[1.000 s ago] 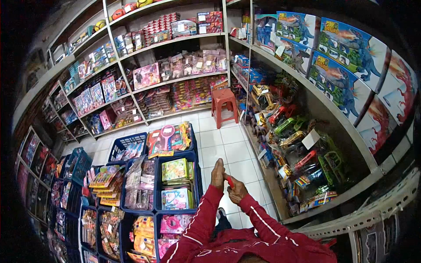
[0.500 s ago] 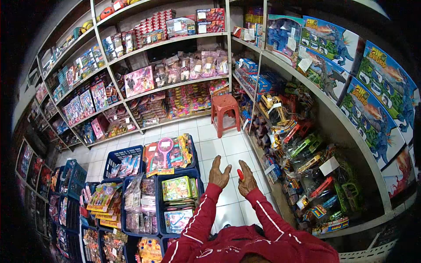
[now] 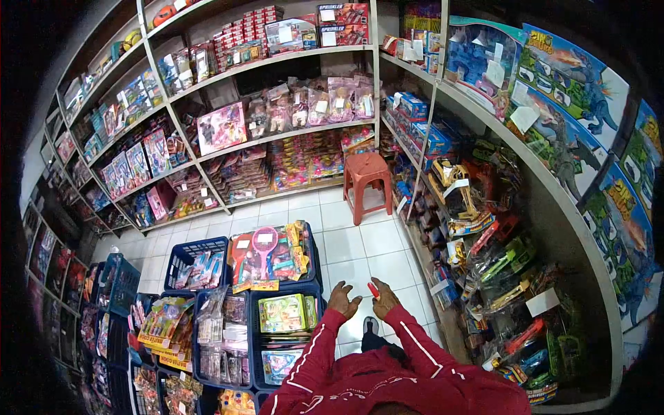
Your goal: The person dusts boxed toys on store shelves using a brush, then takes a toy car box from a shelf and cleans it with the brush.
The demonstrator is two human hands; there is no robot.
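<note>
My left hand point(image 3: 342, 301) is over the white tiled floor with its fingers apart and nothing in it. Level with it and a short way to the right is my right hand point(image 3: 386, 300). Between the thumb and fingers of that hand sits a small red stick-shaped object point(image 3: 373, 290), too small to name for sure. The hands do not touch each other. Left of my left hand stands a blue basket of flat packaged toys point(image 3: 321, 318), the container nearest to it.
A red plastic stool point(image 3: 366, 181) stands ahead by the shelves. Blue crates point(image 3: 196, 247) of packaged toys cover the floor at left. The right-hand shelf holds toy vehicles point(image 3: 508, 259) in clear bags, with large dinosaur boxes point(image 3: 570, 76) above. A shoe point(image 3: 371, 325) shows below my hands.
Both hands have lowered and drawn back toward my body, with the fingers less stretched. The view has shifted, and a foot now shows on the tiles.
</note>
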